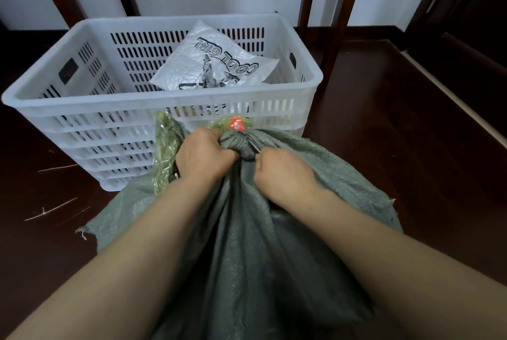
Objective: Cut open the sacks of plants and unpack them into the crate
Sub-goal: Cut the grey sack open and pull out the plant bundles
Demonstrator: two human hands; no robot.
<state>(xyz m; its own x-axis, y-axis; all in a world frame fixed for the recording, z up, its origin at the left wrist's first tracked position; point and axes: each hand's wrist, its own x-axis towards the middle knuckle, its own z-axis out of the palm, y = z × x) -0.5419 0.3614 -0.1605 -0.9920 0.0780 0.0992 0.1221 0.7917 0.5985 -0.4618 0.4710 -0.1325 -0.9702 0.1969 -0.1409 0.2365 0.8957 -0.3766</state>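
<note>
A grey-green woven sack [263, 243] stands on the dark floor in front of me, its neck bunched and tied with a red band [237, 123]. My left hand [203, 157] grips the bunched neck from the left. My right hand [282, 172] is curled round a thin metal tool [253, 145] whose tip lies against the neck just below the tie; what kind of tool it is stays hidden. Green plants in clear plastic [164, 153] stick out at the sack's left. The white slatted crate [68, 109] stands just behind the sack.
Inside the crate lies a clear printed plastic bag [214, 65]. Dark wooden furniture legs [333, 24] rise behind and right of the crate. A pale strip [450, 101] runs along the floor at the right. Thin straw bits [52, 210] lie on the floor at the left.
</note>
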